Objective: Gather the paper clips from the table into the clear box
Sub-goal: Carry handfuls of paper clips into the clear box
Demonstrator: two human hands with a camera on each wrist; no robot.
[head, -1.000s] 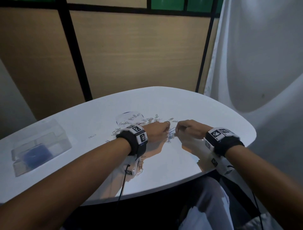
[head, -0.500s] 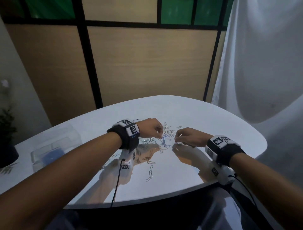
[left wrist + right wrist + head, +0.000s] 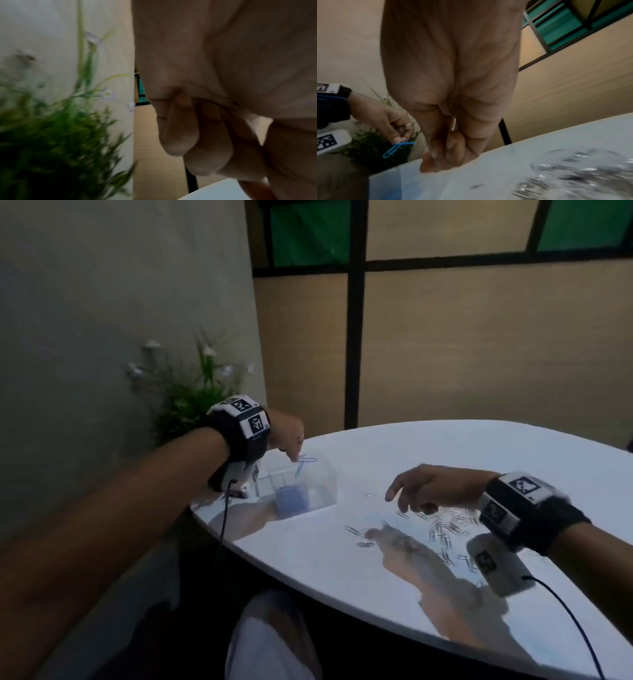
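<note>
Left hand [image 3: 286, 436], left of centre in the head view, pinches blue paper clips [image 3: 304, 463] between fingertips, dangling just above the clear box [image 3: 318, 477]. Box sits on the white table [image 3: 428, 446] near its left edge, with a blue block [image 3: 291, 501] inside. Right hand [image 3: 431, 486], fingers loosely extended, holding nothing, hovers over the silver paper clips [image 3: 445, 529] scattered at right.
</note>
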